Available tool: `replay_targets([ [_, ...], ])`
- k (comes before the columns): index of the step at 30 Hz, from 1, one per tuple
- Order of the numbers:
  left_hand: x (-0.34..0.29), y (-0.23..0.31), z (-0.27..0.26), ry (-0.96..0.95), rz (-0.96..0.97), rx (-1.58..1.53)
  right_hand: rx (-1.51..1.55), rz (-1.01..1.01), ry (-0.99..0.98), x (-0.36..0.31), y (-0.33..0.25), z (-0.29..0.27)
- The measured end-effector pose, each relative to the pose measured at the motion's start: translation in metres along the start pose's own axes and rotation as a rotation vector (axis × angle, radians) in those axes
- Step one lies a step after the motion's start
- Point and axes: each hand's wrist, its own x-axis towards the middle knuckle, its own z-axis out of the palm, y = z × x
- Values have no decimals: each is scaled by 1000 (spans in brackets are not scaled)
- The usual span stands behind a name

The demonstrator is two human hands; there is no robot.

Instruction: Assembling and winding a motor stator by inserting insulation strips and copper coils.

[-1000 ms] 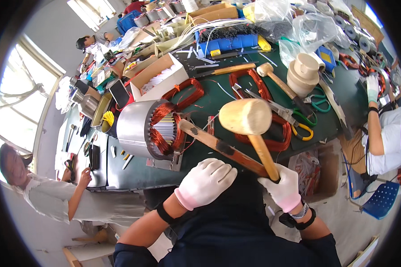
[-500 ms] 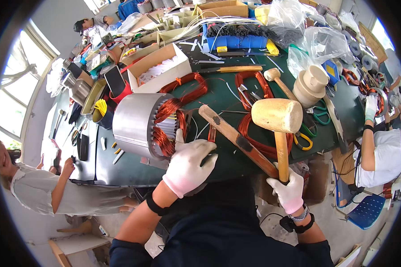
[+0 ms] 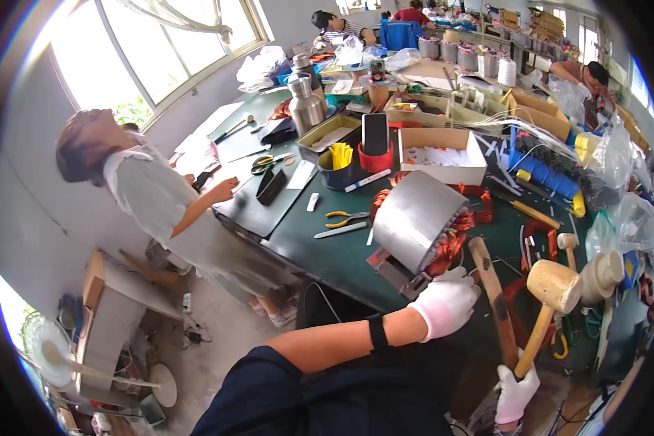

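A silver motor stator (image 3: 414, 221) lies on its side on the green-topped table, with red-brown copper wire coils (image 3: 449, 247) bulging from its right end. At that end is my left hand (image 3: 449, 304) in a white glove, next to the coils, its fingers bent and slightly apart. It appears to hold nothing; whether the fingertips touch the coils is hard to see. My right hand (image 3: 516, 396), also gloved, is closed around the lower ends of two things: a wooden mallet (image 3: 554, 285), head up, and a flat, dark-stained wooden bar (image 3: 493, 298) beside it.
Pliers (image 3: 346, 216), a phone (image 3: 375, 135) in a red holder, a white carton (image 3: 443, 156) and a steel bottle (image 3: 307, 107) stand or lie beyond the stator. At right are a smaller mallet (image 3: 567, 247) and a pale stepped block (image 3: 602, 277). A person (image 3: 152, 185) stands at left.
My view has swung left, so everything sits further right in the picture. The mallet and bar remain in my right hand. My left hand remains by the coils, its fingers less spread.
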Motion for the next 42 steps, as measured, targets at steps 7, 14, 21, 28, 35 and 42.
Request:
replay_targets([
  [7,7,-18,-28,86,-31,-365,-65,-18,-54,14,-15,4],
  [14,19,-6,-32,-8,-99,-499,-134,-76,-16,16,-6,-6],
  [21,-13,30,-19,184,331,-175,-307,-178,-77,14,-11,-5],
  [28,29,56,52,176,408,-9,-345,-357,-66,21,-15,19],
  [35,30,57,93,107,331,-84,-496,-482,-224,40,-23,2],
  [42,19,62,56,96,344,-235,-441,-470,-254,27,-32,-15],
])
